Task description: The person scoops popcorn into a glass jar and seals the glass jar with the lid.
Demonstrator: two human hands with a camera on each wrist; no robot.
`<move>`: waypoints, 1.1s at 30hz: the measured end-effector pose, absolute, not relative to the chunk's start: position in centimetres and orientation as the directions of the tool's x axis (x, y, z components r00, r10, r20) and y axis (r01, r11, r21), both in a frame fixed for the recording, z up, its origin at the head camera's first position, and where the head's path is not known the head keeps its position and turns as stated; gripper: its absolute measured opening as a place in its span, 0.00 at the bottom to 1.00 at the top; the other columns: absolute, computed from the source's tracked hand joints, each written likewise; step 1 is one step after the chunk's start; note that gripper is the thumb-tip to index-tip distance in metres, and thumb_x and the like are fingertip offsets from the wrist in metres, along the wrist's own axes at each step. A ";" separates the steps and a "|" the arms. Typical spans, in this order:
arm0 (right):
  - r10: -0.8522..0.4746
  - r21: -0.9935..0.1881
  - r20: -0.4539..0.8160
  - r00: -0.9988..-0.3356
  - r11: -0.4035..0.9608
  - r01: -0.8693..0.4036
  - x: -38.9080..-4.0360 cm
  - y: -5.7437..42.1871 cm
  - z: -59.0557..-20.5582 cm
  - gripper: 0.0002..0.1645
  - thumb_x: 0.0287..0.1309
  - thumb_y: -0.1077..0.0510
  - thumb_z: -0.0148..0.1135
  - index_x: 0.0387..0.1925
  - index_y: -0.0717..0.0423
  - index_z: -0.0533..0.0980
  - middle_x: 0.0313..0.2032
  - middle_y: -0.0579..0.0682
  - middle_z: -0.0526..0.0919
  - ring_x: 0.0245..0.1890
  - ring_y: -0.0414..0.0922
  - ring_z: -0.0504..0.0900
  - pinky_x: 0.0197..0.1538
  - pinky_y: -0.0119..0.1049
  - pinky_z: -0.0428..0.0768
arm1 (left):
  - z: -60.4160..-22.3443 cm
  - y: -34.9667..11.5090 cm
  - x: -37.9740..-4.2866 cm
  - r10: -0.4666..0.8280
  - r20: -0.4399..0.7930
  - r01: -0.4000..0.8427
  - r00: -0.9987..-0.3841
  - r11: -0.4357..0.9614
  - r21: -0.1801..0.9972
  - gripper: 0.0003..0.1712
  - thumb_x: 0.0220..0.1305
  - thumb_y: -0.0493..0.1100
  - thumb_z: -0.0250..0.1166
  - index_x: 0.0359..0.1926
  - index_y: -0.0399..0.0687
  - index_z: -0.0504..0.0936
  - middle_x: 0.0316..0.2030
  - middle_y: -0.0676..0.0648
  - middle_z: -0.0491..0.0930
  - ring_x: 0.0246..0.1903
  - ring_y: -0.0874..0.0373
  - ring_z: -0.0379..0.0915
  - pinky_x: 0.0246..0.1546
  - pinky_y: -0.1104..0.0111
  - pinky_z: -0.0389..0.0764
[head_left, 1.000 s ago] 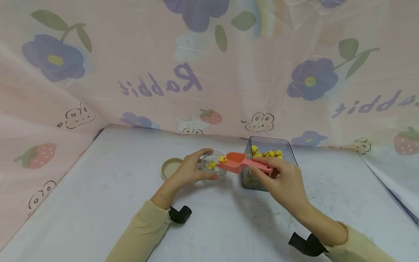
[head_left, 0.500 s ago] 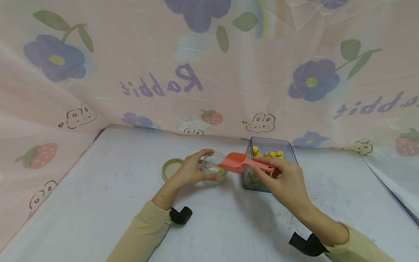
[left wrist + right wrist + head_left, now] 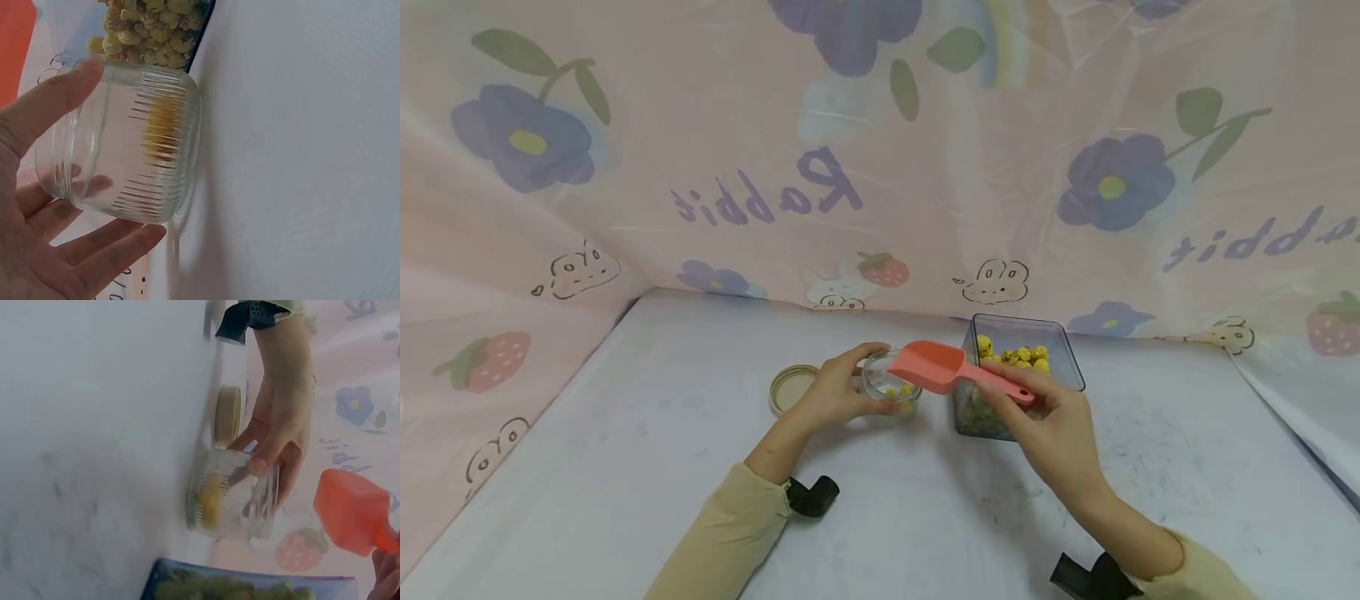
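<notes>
My left hand [image 3: 838, 387] grips a clear glass jar [image 3: 125, 137] by its neck, thumb on one side and fingers on the other. Yellow popcorn [image 3: 161, 128] lies at the bottom of the jar, blurred by its ribbed glass. With my right hand [image 3: 1052, 417] I pinch the handle of a coral-red scoop [image 3: 931, 365]. The scoop's bowl hangs just above the jar's right rim, and no popcorn shows in it. Under my right hand stands a clear square container [image 3: 1067, 354] with popcorn [image 3: 150, 28] inside; the hand hides part of it.
A gold-rimmed jar lid [image 3: 790, 387] lies on the white table [image 3: 880, 517], left of the jar and partly behind my left hand. A pink printed cloth [image 3: 910, 192] rises behind the table. Black wrist mounts [image 3: 812, 497] stick out from both sleeves.
Popcorn that lay at the scoop's tip has dropped into the jar. The scoop has since lifted slightly and levelled a little over the rim. My left hand and the jar have stayed put.
</notes>
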State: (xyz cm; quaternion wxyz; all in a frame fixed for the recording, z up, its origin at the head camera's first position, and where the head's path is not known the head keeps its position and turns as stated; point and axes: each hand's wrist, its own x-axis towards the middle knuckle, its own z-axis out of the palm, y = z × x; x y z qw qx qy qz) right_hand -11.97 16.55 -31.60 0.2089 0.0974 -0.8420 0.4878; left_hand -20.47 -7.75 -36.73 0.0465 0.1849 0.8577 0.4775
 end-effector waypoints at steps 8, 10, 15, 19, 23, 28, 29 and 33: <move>0.053 -0.829 0.410 -0.911 0.438 -0.348 -11.7 16.2 -32.6 0.14 0.56 0.63 0.67 0.46 0.58 0.83 0.40 0.50 0.84 0.30 0.39 0.75 0.26 0.26 0.75 | -37.0 -7.8 -20.6 0.363 0.106 0.280 -0.926 0.471 0.836 0.48 0.39 0.43 0.81 0.64 0.50 0.70 0.59 0.43 0.75 0.56 0.39 0.74 0.55 0.50 0.75; 0.058 -0.836 0.403 -0.913 0.430 -0.342 -11.7 16.2 -32.7 0.14 0.55 0.63 0.67 0.46 0.57 0.83 0.40 0.47 0.84 0.29 0.39 0.74 0.25 0.27 0.74 | -37.0 -7.8 -20.6 0.366 0.108 0.283 -0.924 0.469 0.837 0.48 0.39 0.43 0.81 0.64 0.50 0.70 0.60 0.44 0.74 0.56 0.39 0.73 0.56 0.50 0.75; 0.073 -0.848 0.382 -0.921 0.425 -0.318 -11.7 16.3 -33.0 0.15 0.55 0.62 0.68 0.46 0.57 0.83 0.40 0.43 0.84 0.29 0.40 0.75 0.23 0.29 0.73 | -37.0 -7.8 -20.6 0.377 0.118 0.297 -0.919 0.465 0.834 0.48 0.39 0.43 0.81 0.64 0.50 0.70 0.60 0.44 0.75 0.56 0.40 0.73 0.56 0.50 0.75; 0.079 -0.848 0.389 -0.918 0.420 -0.323 -11.6 16.3 -33.0 0.15 0.55 0.62 0.68 0.46 0.56 0.83 0.39 0.43 0.84 0.29 0.39 0.75 0.24 0.28 0.74 | -37.0 -7.7 -20.6 0.386 0.127 0.310 -0.914 0.461 0.831 0.48 0.40 0.43 0.80 0.65 0.47 0.69 0.59 0.43 0.75 0.56 0.39 0.73 0.55 0.49 0.75; 0.084 -0.841 0.432 -0.898 0.397 -0.368 -11.6 16.8 -32.6 0.15 0.56 0.65 0.66 0.47 0.58 0.82 0.37 0.40 0.84 0.28 0.39 0.75 0.23 0.28 0.73 | -36.7 -7.4 -20.5 0.386 0.108 0.299 -0.916 0.480 0.825 0.48 0.42 0.43 0.79 0.65 0.46 0.67 0.59 0.43 0.75 0.56 0.40 0.73 0.54 0.49 0.75; 0.115 -0.836 0.481 -0.869 0.357 -0.416 -11.9 18.2 -31.8 0.15 0.56 0.69 0.64 0.47 0.64 0.81 0.39 0.38 0.84 0.23 0.35 0.73 0.20 0.25 0.69 | -36.2 -7.0 -20.1 0.390 0.072 0.290 -0.918 0.537 0.792 0.49 0.44 0.45 0.77 0.68 0.45 0.63 0.63 0.40 0.69 0.60 0.42 0.67 0.59 0.47 0.70; 0.125 -0.835 0.486 -0.865 0.358 -0.418 -11.9 18.6 -31.6 0.16 0.56 0.70 0.63 0.48 0.64 0.81 0.39 0.38 0.84 0.23 0.35 0.74 0.21 0.23 0.71 | -36.1 -7.0 -20.0 0.392 0.061 0.287 -0.918 0.549 0.785 0.50 0.45 0.46 0.76 0.68 0.45 0.62 0.64 0.40 0.68 0.62 0.42 0.65 0.61 0.47 0.69; 0.168 -0.826 0.497 -0.851 0.390 -0.406 -12.3 19.9 -30.9 0.15 0.57 0.69 0.63 0.47 0.65 0.81 0.36 0.38 0.84 0.22 0.36 0.74 0.21 0.22 0.71 | -35.3 -6.7 -19.6 0.405 0.028 0.275 -0.914 0.566 0.777 0.56 0.46 0.50 0.76 0.72 0.43 0.55 0.68 0.38 0.60 0.67 0.43 0.58 0.65 0.48 0.64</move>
